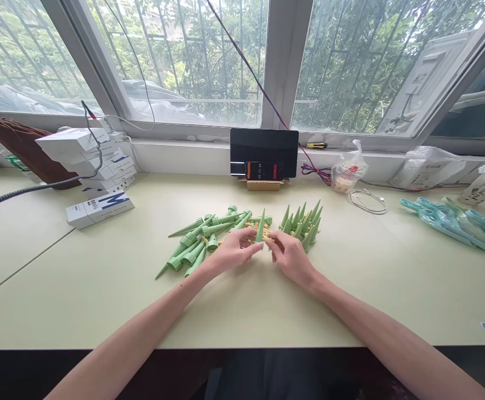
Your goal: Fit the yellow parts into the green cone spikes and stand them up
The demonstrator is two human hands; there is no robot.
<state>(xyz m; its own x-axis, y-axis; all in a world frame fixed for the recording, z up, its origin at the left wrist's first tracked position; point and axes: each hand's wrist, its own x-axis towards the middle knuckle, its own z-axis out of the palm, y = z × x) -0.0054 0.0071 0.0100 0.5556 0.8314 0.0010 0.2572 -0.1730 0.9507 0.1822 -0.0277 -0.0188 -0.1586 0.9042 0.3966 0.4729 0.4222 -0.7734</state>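
Observation:
My left hand (239,248) grips a green plastic spike (260,226), its point upward, between thumb and fingers. Close beside it, my right hand (289,253) pinches a small yellow part (268,238) near the spike's lower end; whether the two touch I cannot tell. To the left lies a loose heap of green spikes (190,239) with ribbed caps, pointing various ways. Behind my right hand a cluster of green spikes (303,219) stands mostly upright. More small yellow pieces (251,225) lie on the table behind my hands, partly hidden by them.
At the back, a phone (264,170) showing a timer leans on a black screen-like panel (264,145). White boxes (100,208) are stacked at the left. A white cable (367,201), a plastic bag (349,171) and wrapped teal items (446,222) lie on the right.

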